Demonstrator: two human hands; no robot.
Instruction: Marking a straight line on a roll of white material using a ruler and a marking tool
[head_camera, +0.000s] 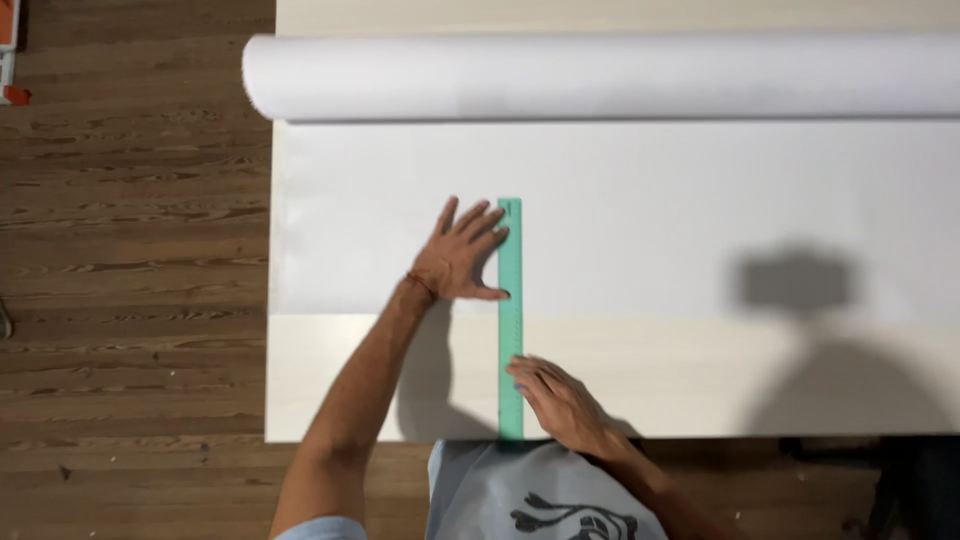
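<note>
A long green ruler lies straight across the unrolled white paper sheet and the cream table top, reaching the near table edge. My left hand lies flat on the paper with fingers spread, its fingertips and thumb pressing the ruler's upper left edge. My right hand rests on the table just right of the ruler's lower part, fingers curled, fingertips touching the ruler's edge. Whether it holds a small tool I cannot tell.
The rest of the paper is a thick white roll across the far side of the table. Wooden plank floor lies to the left. A shadow of my head falls on the table at right.
</note>
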